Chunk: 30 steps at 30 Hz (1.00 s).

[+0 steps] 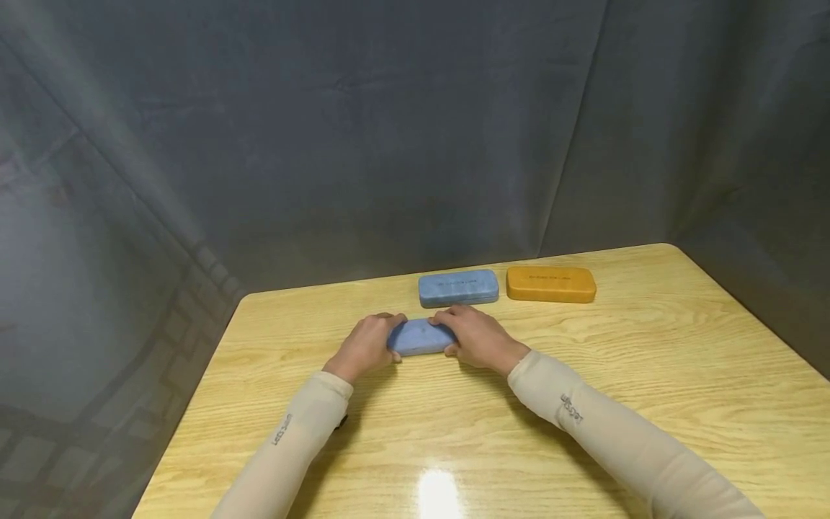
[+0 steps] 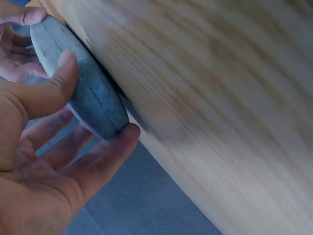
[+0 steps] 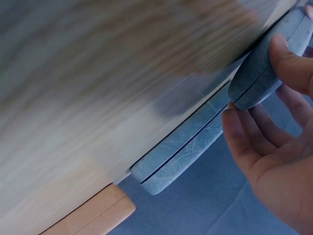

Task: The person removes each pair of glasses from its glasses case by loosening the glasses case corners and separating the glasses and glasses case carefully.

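Observation:
A periwinkle-blue glasses case [image 1: 420,337] with rounded ends lies between the two hands, its long side facing the person. My left hand [image 1: 367,343] grips its left end, thumb on the near side and fingers around the end and far side. At the right end my right hand [image 1: 478,337] holds it in the same way. In the left wrist view, a seam runs along the side of the case [image 2: 80,78], and its lid is closed. The right wrist view shows the case [image 3: 259,71] close over the wooden surface.
Behind the hands, a lighter blue glasses case [image 1: 458,287] lies closed near the table's far edge. To its right is an orange glasses case [image 1: 551,284], also closed. The light wood table [image 1: 648,346] ends at a grey curtain [image 1: 389,144].

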{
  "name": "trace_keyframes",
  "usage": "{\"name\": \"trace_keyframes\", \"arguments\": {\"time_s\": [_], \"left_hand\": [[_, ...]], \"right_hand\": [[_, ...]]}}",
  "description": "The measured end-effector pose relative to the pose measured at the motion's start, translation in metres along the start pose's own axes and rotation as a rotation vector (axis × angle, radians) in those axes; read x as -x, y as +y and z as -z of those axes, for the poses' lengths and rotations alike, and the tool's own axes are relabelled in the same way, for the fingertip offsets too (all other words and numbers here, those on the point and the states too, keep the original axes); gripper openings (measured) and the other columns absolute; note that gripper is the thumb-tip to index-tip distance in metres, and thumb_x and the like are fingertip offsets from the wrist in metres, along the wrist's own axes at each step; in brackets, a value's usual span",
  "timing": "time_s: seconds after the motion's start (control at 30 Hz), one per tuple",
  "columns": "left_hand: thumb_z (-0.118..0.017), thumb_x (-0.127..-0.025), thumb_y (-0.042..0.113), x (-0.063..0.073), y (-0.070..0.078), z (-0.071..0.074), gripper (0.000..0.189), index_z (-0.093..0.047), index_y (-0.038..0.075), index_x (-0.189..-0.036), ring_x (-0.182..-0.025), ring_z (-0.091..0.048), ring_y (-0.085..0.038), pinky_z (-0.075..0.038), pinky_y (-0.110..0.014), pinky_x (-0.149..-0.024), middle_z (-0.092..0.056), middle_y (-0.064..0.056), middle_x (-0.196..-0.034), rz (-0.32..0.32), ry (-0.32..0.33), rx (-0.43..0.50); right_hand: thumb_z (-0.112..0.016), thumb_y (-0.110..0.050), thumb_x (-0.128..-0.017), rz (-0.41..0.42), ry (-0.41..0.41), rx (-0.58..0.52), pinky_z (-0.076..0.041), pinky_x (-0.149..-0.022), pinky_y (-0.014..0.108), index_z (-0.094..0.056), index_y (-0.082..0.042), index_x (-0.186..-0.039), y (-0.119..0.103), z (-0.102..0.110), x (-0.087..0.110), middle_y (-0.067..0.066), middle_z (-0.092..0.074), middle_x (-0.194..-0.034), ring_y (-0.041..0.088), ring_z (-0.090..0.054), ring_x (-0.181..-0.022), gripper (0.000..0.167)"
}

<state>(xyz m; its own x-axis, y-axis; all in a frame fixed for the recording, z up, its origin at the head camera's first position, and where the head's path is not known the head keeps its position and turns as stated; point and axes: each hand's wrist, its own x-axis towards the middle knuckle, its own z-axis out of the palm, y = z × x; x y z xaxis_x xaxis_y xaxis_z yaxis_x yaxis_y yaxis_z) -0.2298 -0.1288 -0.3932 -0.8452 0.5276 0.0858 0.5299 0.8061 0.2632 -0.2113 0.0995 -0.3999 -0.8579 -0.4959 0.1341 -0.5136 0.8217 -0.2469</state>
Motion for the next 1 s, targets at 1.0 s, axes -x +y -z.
{"name": "trace_keyframes", "arguments": {"time_s": [1.0], "left_hand": [[-0.089,-0.073,0.020,0.013,0.008,0.000,0.065,-0.065,0.008,-0.132,-0.123,-0.061,-0.033,-0.048,-0.045,-0.105,-0.067,-0.012,-0.130,-0.038,-0.042,0.131]], "right_hand": [[-0.085,-0.020,-0.079,0.027,0.017,-0.039,-0.053,-0.095,0.047,-0.063,-0.017,-0.132,0.003,0.006,0.027,0.011,-0.065,-0.126,0.030,-0.062,-0.115,0.057]]}}
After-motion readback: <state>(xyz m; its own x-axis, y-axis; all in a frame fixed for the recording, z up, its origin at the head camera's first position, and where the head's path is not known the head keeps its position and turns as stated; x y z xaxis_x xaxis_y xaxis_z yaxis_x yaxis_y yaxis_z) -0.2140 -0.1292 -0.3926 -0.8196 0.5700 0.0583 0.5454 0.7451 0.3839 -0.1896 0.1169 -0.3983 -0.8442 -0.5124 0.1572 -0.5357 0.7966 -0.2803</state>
